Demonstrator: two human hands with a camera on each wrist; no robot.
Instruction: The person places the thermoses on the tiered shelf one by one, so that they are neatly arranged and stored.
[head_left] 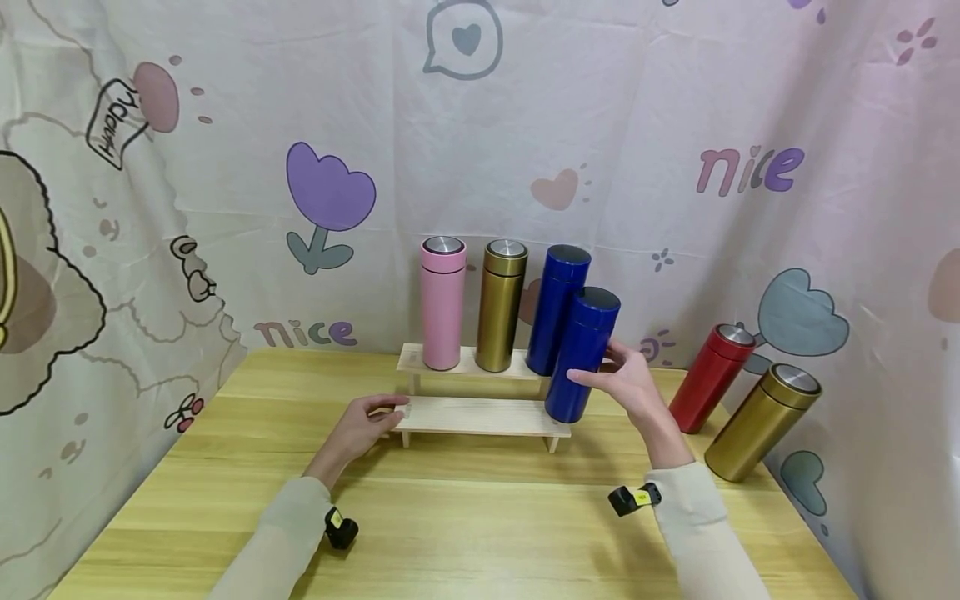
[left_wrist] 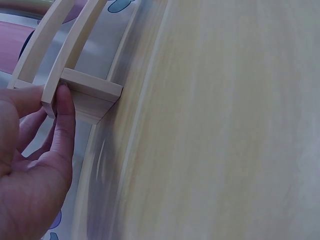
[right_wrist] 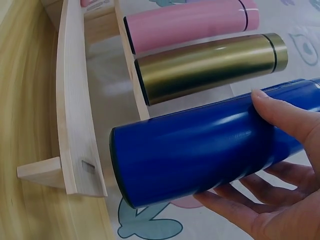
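A two-tier wooden rack (head_left: 480,416) stands on the table, and my left hand (head_left: 369,423) pinches the left end of its lower shelf between thumb and fingers. My right hand (head_left: 624,379) grips a blue thermos bottle (right_wrist: 200,145) around its body, thumb on the near side. In the right wrist view the bottle's base shows close over the right end of the lower shelf (right_wrist: 77,125). Along the upper shelf stand a pink bottle (head_left: 442,312), a gold bottle (head_left: 501,312) and another blue bottle (head_left: 553,304), partly hidden behind the held one.
On the table's right side stand a red bottle (head_left: 712,379) and a second gold bottle (head_left: 763,422). A printed cloth curtain (head_left: 637,100) hangs behind the wooden table (head_left: 480,533) and along its sides.
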